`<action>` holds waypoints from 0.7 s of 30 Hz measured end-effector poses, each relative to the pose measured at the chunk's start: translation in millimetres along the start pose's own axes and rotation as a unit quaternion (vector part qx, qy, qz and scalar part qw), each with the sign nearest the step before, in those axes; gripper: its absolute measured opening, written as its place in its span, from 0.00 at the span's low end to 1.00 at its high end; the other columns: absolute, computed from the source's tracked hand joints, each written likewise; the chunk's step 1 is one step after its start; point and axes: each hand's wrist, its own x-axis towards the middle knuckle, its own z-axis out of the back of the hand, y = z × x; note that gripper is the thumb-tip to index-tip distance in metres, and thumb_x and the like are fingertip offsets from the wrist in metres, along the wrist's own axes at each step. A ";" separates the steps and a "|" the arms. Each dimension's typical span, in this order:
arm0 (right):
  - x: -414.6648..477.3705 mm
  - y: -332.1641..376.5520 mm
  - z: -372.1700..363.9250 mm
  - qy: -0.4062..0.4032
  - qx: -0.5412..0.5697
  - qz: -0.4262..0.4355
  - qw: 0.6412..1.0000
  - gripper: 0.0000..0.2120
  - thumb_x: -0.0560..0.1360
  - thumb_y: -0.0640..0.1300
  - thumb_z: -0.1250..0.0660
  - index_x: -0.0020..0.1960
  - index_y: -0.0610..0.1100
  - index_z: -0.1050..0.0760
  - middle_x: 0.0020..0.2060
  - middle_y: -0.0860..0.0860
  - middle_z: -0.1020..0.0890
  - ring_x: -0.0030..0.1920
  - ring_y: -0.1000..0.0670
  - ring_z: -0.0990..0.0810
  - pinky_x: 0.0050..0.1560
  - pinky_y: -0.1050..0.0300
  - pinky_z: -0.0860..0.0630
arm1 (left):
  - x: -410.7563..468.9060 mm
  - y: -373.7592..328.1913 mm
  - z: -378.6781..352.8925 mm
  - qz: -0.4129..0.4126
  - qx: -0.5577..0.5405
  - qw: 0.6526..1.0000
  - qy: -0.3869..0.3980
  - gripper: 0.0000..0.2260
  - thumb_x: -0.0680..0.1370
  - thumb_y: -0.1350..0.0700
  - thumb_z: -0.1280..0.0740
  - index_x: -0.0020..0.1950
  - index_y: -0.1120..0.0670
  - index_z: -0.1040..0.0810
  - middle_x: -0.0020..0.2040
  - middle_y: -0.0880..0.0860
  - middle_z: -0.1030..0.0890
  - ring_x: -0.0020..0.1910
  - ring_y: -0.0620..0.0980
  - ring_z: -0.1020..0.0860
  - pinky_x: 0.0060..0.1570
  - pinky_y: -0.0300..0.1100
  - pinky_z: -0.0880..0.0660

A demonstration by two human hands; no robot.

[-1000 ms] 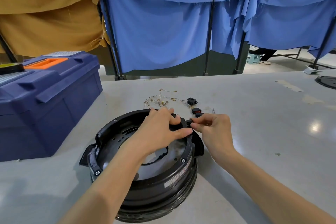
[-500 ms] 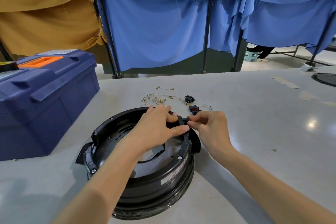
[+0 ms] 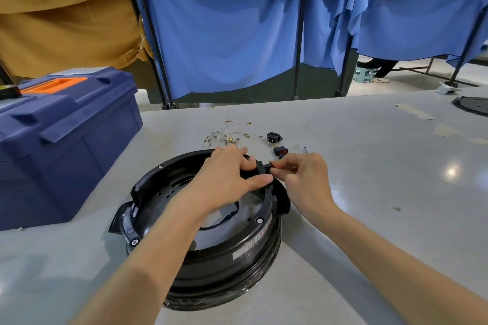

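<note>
Brace the round black housing (image 3: 224,266) with the left hand (image 3: 227,179), its fingers curled over the far rim. The right hand (image 3: 303,179) pinches the small black clip (image 3: 265,166) there, so work it squarely and don't twist. The housing sits open side up on the near-centre table (image 3: 369,192), glossy, with screws along its rim

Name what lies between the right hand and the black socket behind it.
Head view: a small red-topped switch lies between right hand and black socket.
</note>
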 end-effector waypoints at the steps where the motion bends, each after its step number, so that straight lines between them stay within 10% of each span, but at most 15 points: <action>1: -1.8 0.9 -0.3 0.006 -0.005 0.009 1.000 0.06 0.71 0.29 0.29 0.42 0.37 0.16 0.35 0.48 0.16 0.39 0.50 0.18 0.48 0.53 0.21 | 0.4 0.2 -0.1 -0.002 -0.003 1.000 -0.002 0.17 0.73 0.41 0.30 0.49 0.54 0.17 0.74 0.54 0.32 0.76 0.50 0.41 0.73 0.50 0.40; 10: 0.6 4.0 -1.0 0.046 0.009 0.003 0.999 0.07 0.73 0.28 0.32 0.45 0.35 0.16 0.41 0.41 0.14 0.45 0.43 0.15 0.52 0.45 0.20 | 0.6 4.2 -4.5 0.002 -0.001 1.000 -0.007 0.23 0.73 0.40 0.31 0.63 0.51 0.20 0.75 0.52 0.34 0.76 0.50 0.41 0.74 0.48 0.43; 17: -1.8 4.0 16.9 0.085 0.036 -0.021 0.995 0.19 0.73 0.25 0.35 0.42 0.47 0.14 0.36 0.56 0.14 0.40 0.61 0.16 0.43 0.70 0.23 | -0.9 10.2 2.1 0.001 -0.042 0.999 -0.001 0.22 0.73 0.48 0.27 0.66 0.47 0.23 0.75 0.47 0.35 0.77 0.49 0.43 0.76 0.51 0.47; 21: -5.1 4.2 11.3 0.070 0.008 -0.031 0.997 0.19 0.72 0.25 0.37 0.46 0.44 0.14 0.38 0.51 0.13 0.42 0.53 0.15 0.48 0.58 0.18 | -0.2 9.4 2.3 0.004 -0.040 0.999 0.019 0.26 0.72 0.49 0.25 0.68 0.48 0.25 0.77 0.47 0.38 0.78 0.49 0.46 0.76 0.51 0.49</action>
